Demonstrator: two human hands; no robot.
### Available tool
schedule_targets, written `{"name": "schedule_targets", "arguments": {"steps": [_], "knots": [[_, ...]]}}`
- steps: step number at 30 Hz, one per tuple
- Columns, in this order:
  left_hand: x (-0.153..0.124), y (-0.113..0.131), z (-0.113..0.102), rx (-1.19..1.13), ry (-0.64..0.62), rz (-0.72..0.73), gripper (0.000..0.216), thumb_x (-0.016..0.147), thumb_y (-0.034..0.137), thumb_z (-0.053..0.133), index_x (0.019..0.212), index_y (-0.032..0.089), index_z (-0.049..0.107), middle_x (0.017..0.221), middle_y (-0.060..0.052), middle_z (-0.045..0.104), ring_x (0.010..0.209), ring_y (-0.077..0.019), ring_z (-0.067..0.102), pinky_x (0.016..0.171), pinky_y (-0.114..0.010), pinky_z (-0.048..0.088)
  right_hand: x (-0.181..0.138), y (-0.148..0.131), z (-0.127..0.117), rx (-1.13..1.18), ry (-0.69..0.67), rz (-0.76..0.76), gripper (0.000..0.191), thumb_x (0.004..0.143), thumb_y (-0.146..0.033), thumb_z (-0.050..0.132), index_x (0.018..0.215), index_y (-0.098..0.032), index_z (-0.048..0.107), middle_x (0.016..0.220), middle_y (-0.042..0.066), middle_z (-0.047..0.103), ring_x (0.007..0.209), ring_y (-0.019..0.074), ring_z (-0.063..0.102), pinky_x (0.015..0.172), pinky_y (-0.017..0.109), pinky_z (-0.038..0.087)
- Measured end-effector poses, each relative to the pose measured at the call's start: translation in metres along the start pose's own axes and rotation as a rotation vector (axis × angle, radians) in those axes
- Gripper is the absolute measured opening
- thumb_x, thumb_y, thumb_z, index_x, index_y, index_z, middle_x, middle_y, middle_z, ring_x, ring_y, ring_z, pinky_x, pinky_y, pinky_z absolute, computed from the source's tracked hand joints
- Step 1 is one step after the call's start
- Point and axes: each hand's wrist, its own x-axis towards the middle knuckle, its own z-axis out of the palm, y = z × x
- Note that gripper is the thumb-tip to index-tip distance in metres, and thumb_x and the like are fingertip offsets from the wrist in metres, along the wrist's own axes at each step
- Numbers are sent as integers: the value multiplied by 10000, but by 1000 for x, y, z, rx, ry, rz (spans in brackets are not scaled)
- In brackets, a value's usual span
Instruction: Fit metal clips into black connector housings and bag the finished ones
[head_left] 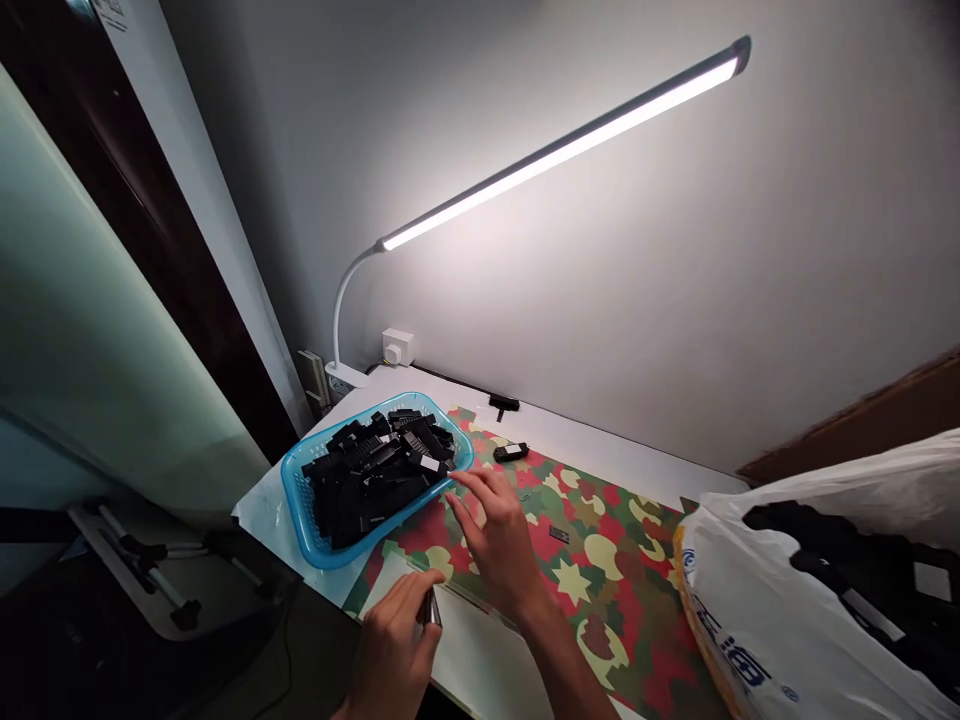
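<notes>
Blue basket (291, 495) of black plastic parts (375, 475) sits far left on the counter (600, 450), under the lamp (562, 150), apparently for light and easy reach. Right hand (499, 535), fingers apart and empty, reaches its right rim. Left hand (390, 645), nearer, has its fingers clamped on a slim metal tool (431, 607).

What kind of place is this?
Likely a small workbench for handling parts: a basket of black parts, a bar lamp over the desk, and a bag of more.
</notes>
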Motion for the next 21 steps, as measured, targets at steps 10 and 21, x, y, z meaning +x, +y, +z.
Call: {"name": "schedule_targets", "arguments": {"steps": [10,21], "knots": [[-17,-10,14,-220,-101,-133,279,945,242,603,1170,224,767,1070,-118,815,918,-292,776,798,-373,631,42,-7,14,111,-2,35,198,992,-184,589,1068,-235,764,1083,99,783,1067,316,698,947,476,538],[17,4,32,-884,-26,-461,715,928,738,620,1456,263,536,1078,-70,646,646,-132,545,524,-235,442,-54,16,-37,804,32,498,493,987,-638,641,1119,-193,806,833,53,738,684,187,650,686,314,576]]}}
